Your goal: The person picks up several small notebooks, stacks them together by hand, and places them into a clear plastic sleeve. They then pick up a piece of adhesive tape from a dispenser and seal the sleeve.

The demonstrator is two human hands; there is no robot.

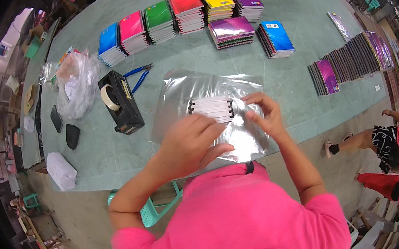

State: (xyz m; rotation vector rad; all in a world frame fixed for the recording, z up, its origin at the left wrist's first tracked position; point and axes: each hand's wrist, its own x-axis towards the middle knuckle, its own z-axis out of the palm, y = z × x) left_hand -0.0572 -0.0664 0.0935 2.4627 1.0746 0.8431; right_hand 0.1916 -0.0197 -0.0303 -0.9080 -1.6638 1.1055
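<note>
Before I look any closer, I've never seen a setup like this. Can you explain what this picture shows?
There's no machine here, just a person in a bright pink shirt working with bare hands. The only picture comes from a fisheye camera worn on their head and looking down, so straight edges bend near the rim.

On the grey-green table lies a shiny clear plastic film with a white stack with black-edged ends on it. The left hand is at the stack's near side; the right hand is beside its right end. Thumb and fingers stand apart on both, so neither seems to grip firmly.

Around them are colourful spiral notebooks, a black tape dispenser and blue-handled pliers.
</note>
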